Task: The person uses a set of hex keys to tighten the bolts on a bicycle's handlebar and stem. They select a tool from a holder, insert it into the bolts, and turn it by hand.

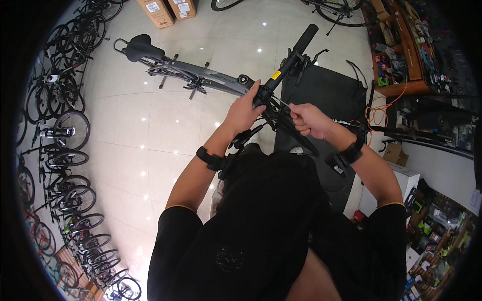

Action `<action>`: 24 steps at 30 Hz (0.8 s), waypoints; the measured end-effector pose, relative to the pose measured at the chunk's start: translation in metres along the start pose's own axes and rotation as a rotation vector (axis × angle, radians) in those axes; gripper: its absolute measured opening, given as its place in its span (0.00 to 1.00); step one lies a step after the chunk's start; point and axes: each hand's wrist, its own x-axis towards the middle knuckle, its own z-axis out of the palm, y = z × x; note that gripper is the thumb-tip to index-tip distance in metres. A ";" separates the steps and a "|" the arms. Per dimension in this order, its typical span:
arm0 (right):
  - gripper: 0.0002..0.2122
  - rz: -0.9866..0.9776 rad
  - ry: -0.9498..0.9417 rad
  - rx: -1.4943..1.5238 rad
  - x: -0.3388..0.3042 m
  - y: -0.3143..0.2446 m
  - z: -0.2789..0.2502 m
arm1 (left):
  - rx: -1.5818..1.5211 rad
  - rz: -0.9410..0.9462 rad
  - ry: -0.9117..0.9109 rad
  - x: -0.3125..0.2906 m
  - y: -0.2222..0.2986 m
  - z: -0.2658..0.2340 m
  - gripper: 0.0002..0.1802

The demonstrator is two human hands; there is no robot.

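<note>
The left hand (244, 113) is wrapped around the black handlebar (288, 59) of a grey bicycle frame (201, 78) that stands over the pale tiled floor (150, 130). The right hand (309, 120), curled into a loose fist, pinches a thin cable (282, 103) just beside the bar; a black mat (331, 90) lies beneath.

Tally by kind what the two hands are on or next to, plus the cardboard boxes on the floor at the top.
Handlebars: 1, the black bar that the left hand closes on
Thin cables or tools: 1, pinched in the right hand, too small to tell which
Saddles: 1, black
Grey bike frames: 1
Cardboard boxes: 2
Total: 6
</note>
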 end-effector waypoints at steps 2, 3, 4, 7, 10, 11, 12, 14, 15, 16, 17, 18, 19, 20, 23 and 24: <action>0.16 0.243 -0.262 0.468 0.005 0.000 -0.011 | -0.001 0.000 -0.004 0.001 0.002 -0.002 0.43; 0.16 0.152 -0.194 0.312 0.007 0.002 -0.013 | 0.001 0.002 -0.008 0.002 0.004 -0.001 0.42; 0.16 0.063 -0.128 0.157 0.007 0.005 -0.012 | 0.005 0.002 -0.013 0.002 0.004 -0.001 0.42; 0.16 -0.548 0.267 -0.831 0.014 0.023 -0.008 | -0.007 0.027 0.011 0.002 -0.001 0.001 0.42; 0.17 -0.527 0.275 -0.892 0.010 0.016 -0.010 | -0.015 0.032 0.027 0.001 -0.001 0.001 0.42; 0.17 -0.270 0.088 -0.437 0.008 0.009 -0.011 | -0.012 0.035 0.025 0.001 -0.001 0.000 0.42; 0.18 -0.010 -0.096 0.018 0.006 0.003 -0.012 | -0.010 0.039 0.023 0.002 -0.003 0.000 0.43; 0.19 0.043 -0.089 0.083 0.002 -0.004 -0.011 | -0.013 0.040 0.013 0.002 -0.002 0.001 0.43; 0.19 0.070 -0.085 0.115 -0.001 -0.008 -0.009 | -0.018 0.038 0.010 0.001 -0.001 0.001 0.43; 0.19 0.028 -0.026 -0.045 -0.005 -0.011 -0.005 | -0.024 0.034 0.010 0.001 -0.001 0.000 0.43; 0.19 -0.016 0.032 -0.206 -0.012 -0.013 0.000 | -0.019 0.046 0.019 0.001 -0.001 -0.001 0.43; 0.19 -0.060 0.091 -0.366 -0.016 -0.013 0.004 | -0.014 0.058 0.028 0.001 -0.001 0.000 0.43; 0.18 -0.273 0.181 -0.583 -0.017 -0.009 0.005 | -0.010 0.068 0.034 0.001 -0.001 0.000 0.42; 0.17 -0.490 0.270 -0.796 -0.017 -0.005 0.007 | -0.011 0.061 0.031 0.000 -0.001 0.001 0.42; 0.13 -0.672 0.425 -1.287 -0.030 -0.012 0.027 | -0.002 0.052 0.031 0.000 -0.001 0.000 0.43; 0.13 -0.692 0.446 -1.352 -0.030 -0.011 0.030 | 0.010 0.061 0.035 0.000 -0.002 -0.001 0.43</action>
